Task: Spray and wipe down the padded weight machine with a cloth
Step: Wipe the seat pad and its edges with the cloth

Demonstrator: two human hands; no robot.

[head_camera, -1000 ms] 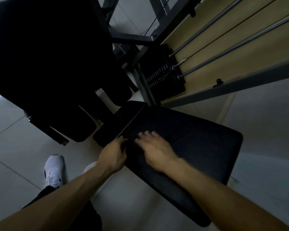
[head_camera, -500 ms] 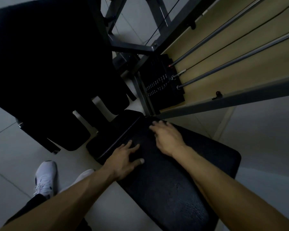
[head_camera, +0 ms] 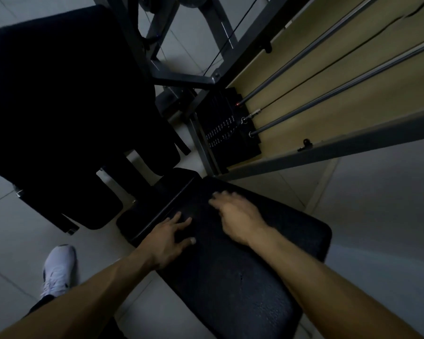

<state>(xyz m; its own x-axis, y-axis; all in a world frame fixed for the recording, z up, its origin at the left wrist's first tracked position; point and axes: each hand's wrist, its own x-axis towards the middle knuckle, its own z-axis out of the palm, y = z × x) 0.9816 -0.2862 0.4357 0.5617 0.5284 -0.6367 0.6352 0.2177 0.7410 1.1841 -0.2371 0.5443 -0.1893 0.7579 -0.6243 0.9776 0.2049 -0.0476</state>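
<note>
The black padded seat [head_camera: 230, 289] of the weight machine lies below me, running from the centre toward the lower right. My left hand [head_camera: 171, 238] rests flat near its left edge with the fingers spread. My right hand [head_camera: 235, 214] presses on the pad a little farther in, fingers stretched forward and slightly blurred. The dim light and dark pad hide whether a cloth lies under either hand. I cannot make out a spray bottle.
A narrower black pad [head_camera: 154, 206] adjoins the seat on the left. A large black back pad [head_camera: 59, 94] fills the upper left. The weight stack [head_camera: 228, 133] with steel guide rods [head_camera: 328, 45] and grey frame bars stands behind. My white shoe [head_camera: 58, 267] is on the tiled floor.
My left hand, curled at the pad's edge a second ago, now lies flat with spread fingers. My right hand slid forward across the pad, then back a little.
</note>
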